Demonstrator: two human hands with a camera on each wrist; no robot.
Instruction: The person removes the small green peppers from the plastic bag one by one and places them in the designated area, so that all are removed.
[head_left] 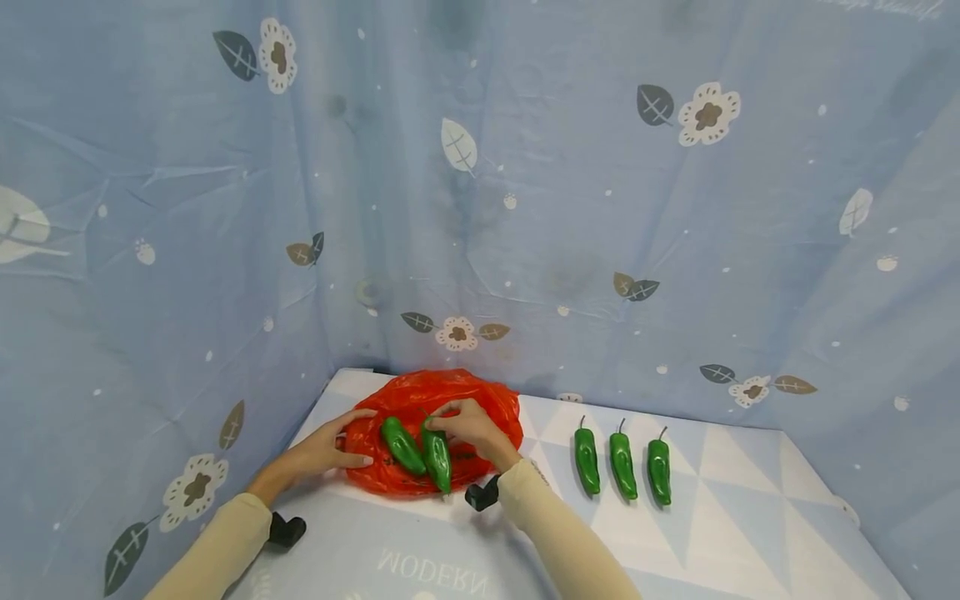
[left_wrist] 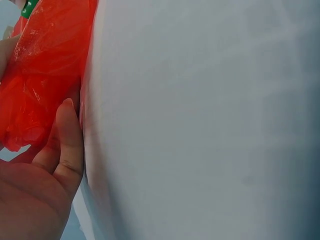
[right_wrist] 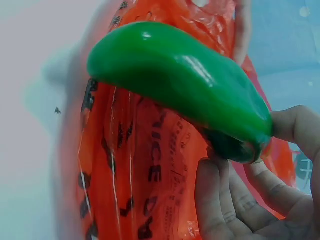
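My right hand [head_left: 467, 423] pinches a green pepper [head_left: 437, 457] at its stem end, over the red plastic bag [head_left: 487, 404]. In the right wrist view the same pepper [right_wrist: 175, 72] lies across the bag's printed side, with thumb and fingers at its stem end. Beside it another green pepper [head_left: 402, 446] sits on the bag, tilted. My left hand [head_left: 318, 450] rests on the bag's left side, thumb and index finger spread wide apart. In the left wrist view, red plastic [left_wrist: 50, 55] hangs over part of this hand [left_wrist: 55, 170], low by the table.
Three green peppers [head_left: 587, 460], [head_left: 622, 465], [head_left: 659, 472] lie in a row to the right, stems pointing away. They rest on a patterned tablecloth [head_left: 735, 500]. A blue floral curtain [head_left: 555, 208] closes off the back and both sides.
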